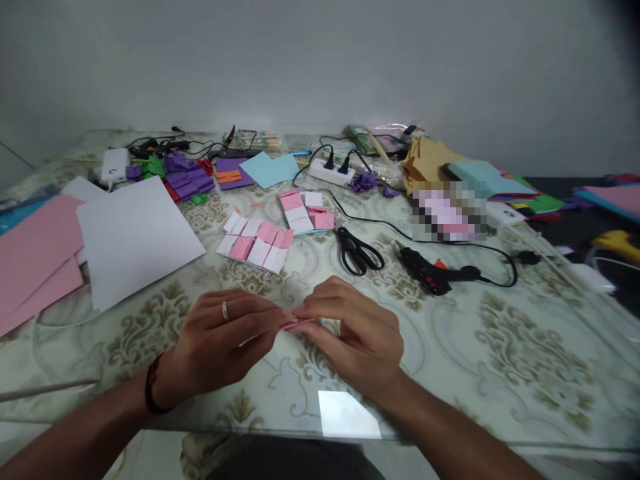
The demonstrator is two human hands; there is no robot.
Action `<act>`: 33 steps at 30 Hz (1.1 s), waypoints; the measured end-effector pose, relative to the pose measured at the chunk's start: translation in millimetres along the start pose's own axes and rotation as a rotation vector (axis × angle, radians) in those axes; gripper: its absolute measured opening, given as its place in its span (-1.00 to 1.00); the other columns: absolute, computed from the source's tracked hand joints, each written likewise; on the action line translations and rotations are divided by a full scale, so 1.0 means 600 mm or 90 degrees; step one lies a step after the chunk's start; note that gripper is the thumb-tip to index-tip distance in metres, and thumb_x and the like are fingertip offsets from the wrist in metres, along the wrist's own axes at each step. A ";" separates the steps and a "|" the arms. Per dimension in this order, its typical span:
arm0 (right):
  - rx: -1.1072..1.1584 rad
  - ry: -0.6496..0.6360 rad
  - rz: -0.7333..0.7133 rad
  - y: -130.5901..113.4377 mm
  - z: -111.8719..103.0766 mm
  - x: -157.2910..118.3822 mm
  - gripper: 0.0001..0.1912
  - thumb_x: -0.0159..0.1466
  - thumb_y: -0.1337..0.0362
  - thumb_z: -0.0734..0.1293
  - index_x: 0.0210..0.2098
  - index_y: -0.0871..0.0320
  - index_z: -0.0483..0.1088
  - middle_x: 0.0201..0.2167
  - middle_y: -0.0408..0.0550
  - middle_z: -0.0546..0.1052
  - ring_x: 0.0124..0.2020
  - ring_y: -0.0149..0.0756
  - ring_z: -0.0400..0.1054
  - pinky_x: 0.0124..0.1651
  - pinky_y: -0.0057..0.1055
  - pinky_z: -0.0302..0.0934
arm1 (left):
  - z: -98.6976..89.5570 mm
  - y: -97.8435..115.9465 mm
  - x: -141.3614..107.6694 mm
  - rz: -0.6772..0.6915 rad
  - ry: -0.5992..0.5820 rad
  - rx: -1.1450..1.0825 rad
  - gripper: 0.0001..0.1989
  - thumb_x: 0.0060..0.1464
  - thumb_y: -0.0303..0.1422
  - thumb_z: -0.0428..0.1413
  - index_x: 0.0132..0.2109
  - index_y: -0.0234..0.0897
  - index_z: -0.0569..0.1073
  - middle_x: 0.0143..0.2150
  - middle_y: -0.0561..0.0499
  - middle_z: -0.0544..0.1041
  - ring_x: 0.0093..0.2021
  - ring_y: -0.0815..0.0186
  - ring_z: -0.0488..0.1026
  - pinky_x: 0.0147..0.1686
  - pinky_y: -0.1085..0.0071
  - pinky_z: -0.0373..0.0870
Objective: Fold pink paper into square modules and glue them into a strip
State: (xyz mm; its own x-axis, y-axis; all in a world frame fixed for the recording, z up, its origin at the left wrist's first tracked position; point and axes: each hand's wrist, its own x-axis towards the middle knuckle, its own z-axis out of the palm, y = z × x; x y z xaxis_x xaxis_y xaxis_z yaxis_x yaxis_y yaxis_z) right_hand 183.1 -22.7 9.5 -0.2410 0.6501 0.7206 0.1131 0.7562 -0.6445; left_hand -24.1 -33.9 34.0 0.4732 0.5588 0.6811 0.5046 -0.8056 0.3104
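Between my two hands, near the middle of the table, is a small piece of pink paper (299, 323), mostly covered by fingers. My left hand (230, 337), with a ring and a dark wristband, pinches its left end. Thumb and fingers of my right hand (355, 330) close on its right end. Just beyond the hands lie folded pink and white paper pieces (257, 243), with a second such group (305, 212) behind them. Black scissors (357, 251) rest beyond my right hand, and a black glue gun (430, 270) lies farther right.
White sheets (140, 243) and pink sheets (40, 260) cover the left side. Purple folded papers (187, 179), a white power strip (331, 172) and its cables line the back. Brown envelopes (427, 160) and coloured papers sit at the back right.
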 end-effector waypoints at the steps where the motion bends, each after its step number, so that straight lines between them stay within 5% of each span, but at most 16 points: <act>1: -0.002 0.000 -0.006 0.000 0.000 0.000 -0.80 0.31 0.43 0.49 -0.10 0.07 0.55 -0.36 -0.09 0.62 -0.35 -0.29 0.48 -0.29 -0.27 0.38 | 0.000 0.002 0.000 -0.007 0.000 -0.002 -0.80 0.22 -0.55 0.20 -0.10 -0.15 0.55 -0.29 0.09 0.73 -0.32 0.29 0.70 -0.30 0.39 0.69; 12: 0.029 0.002 -0.042 -0.001 -0.002 0.005 -0.81 0.28 0.51 0.48 -0.16 0.14 0.58 -0.36 -0.08 0.63 -0.35 -0.31 0.48 -0.27 -0.29 0.37 | 0.005 -0.003 0.000 -0.025 0.035 -0.017 -0.89 0.21 -0.52 0.23 -0.17 -0.22 0.55 -0.30 0.05 0.73 -0.32 0.37 0.70 -0.24 0.50 0.63; 17: 0.140 0.022 0.156 0.003 -0.010 0.009 -0.86 0.26 0.46 0.52 -0.30 0.09 0.57 -0.39 -0.16 0.57 -0.34 -0.37 0.44 -0.24 -0.37 0.34 | 0.002 -0.007 -0.003 -0.185 -0.024 -0.090 -0.88 0.23 -0.39 0.27 -0.08 -0.20 0.61 -0.25 0.05 0.75 -0.37 0.37 0.68 -0.37 0.55 0.55; 23: 0.153 -0.006 0.352 0.009 -0.007 0.010 -0.94 0.30 0.26 0.50 -0.30 0.07 0.56 -0.37 -0.17 0.57 -0.31 -0.36 0.43 -0.20 -0.38 0.31 | -0.002 -0.012 -0.002 -0.298 -0.075 -0.112 -0.91 0.23 -0.41 0.25 -0.26 -0.22 0.66 -0.47 0.14 0.65 -0.55 0.45 0.48 -0.57 0.56 0.30; 33: 0.187 -0.045 0.481 0.010 -0.009 0.013 -0.78 0.28 0.13 0.49 -0.38 0.13 0.55 -0.49 -0.17 0.49 -0.44 -0.40 0.29 -0.34 -0.41 0.17 | -0.003 -0.020 0.000 -0.415 -0.115 -0.270 -0.80 0.30 -0.30 0.20 -0.26 -0.25 0.67 -0.35 0.07 0.72 -0.38 0.40 0.61 -0.40 0.59 0.44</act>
State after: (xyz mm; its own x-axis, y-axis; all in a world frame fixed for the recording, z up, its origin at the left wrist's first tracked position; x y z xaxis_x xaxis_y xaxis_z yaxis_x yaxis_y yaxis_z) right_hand 187.4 -12.6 12.5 -0.2619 0.9637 0.0528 0.0137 0.0584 -0.9982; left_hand -31.3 -24.6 31.7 0.3051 0.9372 0.1692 0.4189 -0.2916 0.8599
